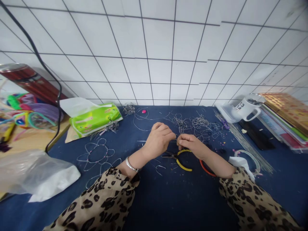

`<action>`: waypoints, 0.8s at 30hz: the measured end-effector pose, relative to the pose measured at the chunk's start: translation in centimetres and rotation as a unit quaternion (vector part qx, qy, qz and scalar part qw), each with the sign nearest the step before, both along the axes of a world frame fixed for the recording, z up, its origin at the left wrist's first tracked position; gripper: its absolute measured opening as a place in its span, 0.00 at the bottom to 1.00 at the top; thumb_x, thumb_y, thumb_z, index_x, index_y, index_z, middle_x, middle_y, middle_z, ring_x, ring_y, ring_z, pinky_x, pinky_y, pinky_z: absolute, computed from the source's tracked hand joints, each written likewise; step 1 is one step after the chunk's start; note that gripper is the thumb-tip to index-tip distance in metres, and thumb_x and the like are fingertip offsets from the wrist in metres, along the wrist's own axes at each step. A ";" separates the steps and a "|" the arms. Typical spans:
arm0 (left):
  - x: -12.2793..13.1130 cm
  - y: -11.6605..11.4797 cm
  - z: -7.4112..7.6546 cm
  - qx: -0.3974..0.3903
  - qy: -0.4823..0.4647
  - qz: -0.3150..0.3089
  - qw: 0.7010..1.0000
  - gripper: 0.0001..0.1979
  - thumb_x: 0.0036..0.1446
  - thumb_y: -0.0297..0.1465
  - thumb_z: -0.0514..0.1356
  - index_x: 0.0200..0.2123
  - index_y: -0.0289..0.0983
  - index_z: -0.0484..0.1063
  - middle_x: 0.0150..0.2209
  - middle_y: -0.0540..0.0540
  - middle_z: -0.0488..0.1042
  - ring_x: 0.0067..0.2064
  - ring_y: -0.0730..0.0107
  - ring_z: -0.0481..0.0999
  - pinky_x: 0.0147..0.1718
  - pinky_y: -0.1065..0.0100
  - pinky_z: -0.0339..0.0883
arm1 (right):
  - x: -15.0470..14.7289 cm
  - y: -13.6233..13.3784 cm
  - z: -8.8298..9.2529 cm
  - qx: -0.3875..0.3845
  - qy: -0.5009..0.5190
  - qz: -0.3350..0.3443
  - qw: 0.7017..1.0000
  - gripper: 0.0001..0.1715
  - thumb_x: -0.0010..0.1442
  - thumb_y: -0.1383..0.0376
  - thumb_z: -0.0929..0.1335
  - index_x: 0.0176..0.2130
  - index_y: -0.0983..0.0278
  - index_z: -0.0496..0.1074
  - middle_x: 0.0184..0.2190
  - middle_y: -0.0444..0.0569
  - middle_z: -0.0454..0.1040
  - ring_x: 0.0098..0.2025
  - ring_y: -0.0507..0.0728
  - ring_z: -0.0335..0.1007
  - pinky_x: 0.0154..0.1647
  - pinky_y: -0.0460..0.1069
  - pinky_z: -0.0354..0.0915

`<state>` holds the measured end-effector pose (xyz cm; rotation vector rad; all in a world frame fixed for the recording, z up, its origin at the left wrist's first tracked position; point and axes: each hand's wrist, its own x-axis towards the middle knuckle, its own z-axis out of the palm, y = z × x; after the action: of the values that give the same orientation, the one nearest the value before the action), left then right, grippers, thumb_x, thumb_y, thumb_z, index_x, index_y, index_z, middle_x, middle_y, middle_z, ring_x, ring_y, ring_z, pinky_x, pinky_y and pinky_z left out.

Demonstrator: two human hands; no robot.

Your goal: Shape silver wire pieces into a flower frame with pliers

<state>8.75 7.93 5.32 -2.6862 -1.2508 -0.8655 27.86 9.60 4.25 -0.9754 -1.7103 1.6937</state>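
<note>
My left hand [159, 138], a silver bangle [131, 165] at its wrist, is closed with its fingertips pinched together. Close to its right, my right hand [191, 144] is pinched too. A thin wire seems to run between the fingertips, mostly hidden by the fingers. Below the hands lie yellow-handled pliers [184, 166], partly behind my right hand. An orange-red handle [207, 170] shows under my right forearm. To the left rests a flower-shaped wire piece [97, 153] with looped petals. Behind my right hand are tangled wire loops [201, 121].
A green tissue pack [96, 119] and a plastic bag [43, 175] lie left, near colourful pipe cleaners [40, 114] and a red flask [29, 81]. At right are a white mug [247, 107], straight wires [250, 146], a black phone-like object [257, 136] and stacked books [286, 118]. A tiled wall stands behind.
</note>
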 end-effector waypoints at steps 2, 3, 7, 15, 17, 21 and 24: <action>0.0 0.0 -0.1 -0.002 -0.006 0.003 1.000 0.13 0.55 0.20 0.48 0.32 0.39 0.70 0.29 0.48 0.71 0.39 0.65 0.64 0.48 0.57 0.50 | 0.0 0.0 0.0 -0.003 0.005 0.005 1.000 0.08 0.55 0.63 0.64 0.27 0.64 0.68 0.22 0.43 0.68 0.26 0.50 0.63 0.32 0.46 0.59; 0.0 0.0 -0.1 -0.004 -0.007 0.005 1.000 0.13 0.55 0.20 0.48 0.32 0.39 0.70 0.29 0.48 0.71 0.39 0.65 0.64 0.48 0.57 0.49 | 0.1 0.0 0.0 -0.006 0.008 0.007 1.000 0.08 0.55 0.63 0.64 0.27 0.64 0.68 0.22 0.42 0.68 0.26 0.50 0.63 0.32 0.46 0.59; -0.2 0.2 0.1 -0.022 -0.011 -0.006 1.000 0.12 0.56 0.21 0.49 0.33 0.39 0.70 0.29 0.48 0.71 0.39 0.65 0.64 0.47 0.58 0.50 | 0.3 0.0 -0.1 -0.028 0.000 0.012 1.000 0.10 0.55 0.61 0.64 0.28 0.65 0.69 0.21 0.43 0.68 0.25 0.50 0.63 0.30 0.45 0.59; 0.0 -0.1 0.3 -0.046 -0.026 -0.042 0.998 0.11 0.57 0.23 0.50 0.35 0.39 0.71 0.30 0.47 0.71 0.39 0.65 0.64 0.46 0.58 0.50 | 0.4 -0.1 0.6 0.029 -0.029 -0.001 0.999 0.17 0.58 0.55 0.62 0.28 0.65 0.69 0.21 0.44 0.68 0.25 0.50 0.62 0.30 0.46 0.59; 0.1 -0.2 0.4 -0.046 -0.020 -0.051 0.997 0.11 0.58 0.23 0.49 0.34 0.39 0.71 0.29 0.48 0.71 0.39 0.65 0.64 0.46 0.59 0.50 | 0.3 -0.2 1.1 0.051 -0.062 -0.008 0.997 0.20 0.59 0.54 0.61 0.28 0.65 0.69 0.21 0.44 0.68 0.25 0.50 0.62 0.29 0.46 0.59; 0.2 -0.4 0.5 -0.042 -0.021 -0.038 0.998 0.11 0.58 0.24 0.49 0.35 0.38 0.71 0.30 0.48 0.71 0.39 0.66 0.64 0.46 0.59 0.51 | 1.6 -0.8 2.7 0.160 -0.198 -0.047 0.966 0.23 0.62 0.54 0.55 0.31 0.64 0.69 0.25 0.45 0.69 0.27 0.52 0.65 0.30 0.46 0.61; 0.1 -0.5 0.5 -0.033 -0.035 -0.028 0.998 0.11 0.59 0.25 0.50 0.36 0.38 0.71 0.31 0.47 0.72 0.40 0.65 0.64 0.45 0.59 0.51 | 4.4 -2.3 3.1 0.322 -0.373 -0.014 0.870 0.18 0.62 0.57 0.56 0.36 0.62 0.70 0.31 0.48 0.71 0.35 0.55 0.66 0.37 0.50 0.61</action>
<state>8.85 7.43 5.84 -2.7771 -1.2447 -0.9497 32.29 7.29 7.35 -1.3759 -2.4784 0.5933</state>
